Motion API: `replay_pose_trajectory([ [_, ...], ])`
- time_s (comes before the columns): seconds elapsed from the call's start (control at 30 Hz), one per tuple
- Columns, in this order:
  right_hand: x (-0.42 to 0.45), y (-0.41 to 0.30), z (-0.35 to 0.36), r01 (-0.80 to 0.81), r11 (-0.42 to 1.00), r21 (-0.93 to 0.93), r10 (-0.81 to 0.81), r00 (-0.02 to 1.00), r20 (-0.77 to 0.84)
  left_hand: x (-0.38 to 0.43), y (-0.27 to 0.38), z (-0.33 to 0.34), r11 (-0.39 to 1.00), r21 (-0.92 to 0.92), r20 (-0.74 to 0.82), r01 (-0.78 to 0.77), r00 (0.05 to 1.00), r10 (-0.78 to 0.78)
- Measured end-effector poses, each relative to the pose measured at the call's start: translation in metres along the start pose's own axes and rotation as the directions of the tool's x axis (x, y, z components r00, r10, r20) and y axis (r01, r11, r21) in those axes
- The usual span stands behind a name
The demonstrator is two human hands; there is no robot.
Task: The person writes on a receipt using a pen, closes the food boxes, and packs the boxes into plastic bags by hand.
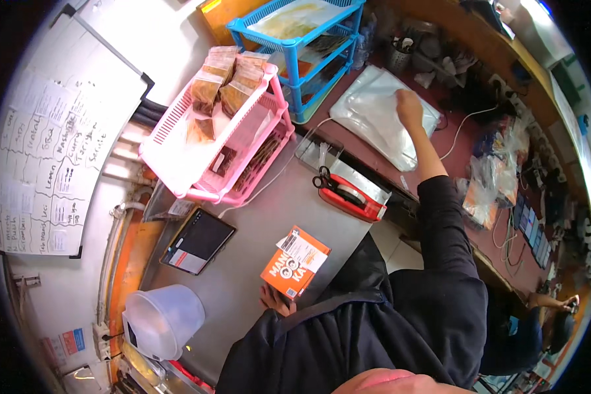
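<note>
An orange cardboard box (281, 263) with printed writing and white paper labels lies on the grey metal table (256, 216) in front of me. My left hand (276, 300) is at the box's near left edge, fingers spread on or just above the tabletop; part of it is hidden by my dark clothing. My right arm reaches out to a stack of clear plastic bags (369, 115) on a reddish-brown counter (460, 147). On the stack's upper right part rests my right hand (410, 108), its fingers curled; whether they pinch a bag cannot be made out.
A red tape dispenser (347, 197) and black-handled scissors (321, 178) lie by the table's far edge. To the left are a tablet (198, 241), a translucent plastic bucket (165, 315) and a pink rack (177, 162) of packets. A blue rack (290, 54) stands behind. Another person (512, 330) is at right.
</note>
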State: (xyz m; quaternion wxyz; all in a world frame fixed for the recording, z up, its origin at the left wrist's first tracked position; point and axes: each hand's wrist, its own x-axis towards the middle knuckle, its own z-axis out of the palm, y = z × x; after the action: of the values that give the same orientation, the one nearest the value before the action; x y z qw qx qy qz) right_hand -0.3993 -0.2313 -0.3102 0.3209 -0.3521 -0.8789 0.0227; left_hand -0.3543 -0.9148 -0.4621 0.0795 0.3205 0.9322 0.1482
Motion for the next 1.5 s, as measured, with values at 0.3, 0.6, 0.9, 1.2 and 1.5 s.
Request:
replay_pose_trajectory([
  [0.3, 0.061, -0.028, -0.138, 0.024, 0.951, 0.308, 0.095, 0.925, -0.368, 0.029, 0.001, -0.017, 0.933, -0.339, -0.561, -0.120, 0.822, -0.098],
  [0.6, -0.136, -0.312, -0.286, -0.156, 0.476, 0.866, -0.496, 0.765, 0.411, 0.151, 0.164, -0.277, 0.637, -0.229, -0.843, -0.736, 0.477, 0.249],
  [0.9, -0.155, -0.319, -0.360, -0.357, -0.173, 0.918, -0.127, 0.932, 0.338, 0.049, 0.139, -0.253, 0.387, -0.780, -0.187, -0.492, 0.774, 0.605],
  [1.2, -0.197, -0.302, -0.232, -0.644, -0.242, 0.726, -0.208, 0.765, 0.609, -0.030, 0.067, -0.230, -0.818, -0.553, -0.291, -0.158, 0.957, 0.012],
  [1.5, -0.216, -0.325, -0.193, -0.319, 0.017, 0.948, -0.369, 0.879, 0.303, -0.059, 0.042, -0.193, -0.308, -0.930, 0.191, 0.200, 0.980, 0.058],
])
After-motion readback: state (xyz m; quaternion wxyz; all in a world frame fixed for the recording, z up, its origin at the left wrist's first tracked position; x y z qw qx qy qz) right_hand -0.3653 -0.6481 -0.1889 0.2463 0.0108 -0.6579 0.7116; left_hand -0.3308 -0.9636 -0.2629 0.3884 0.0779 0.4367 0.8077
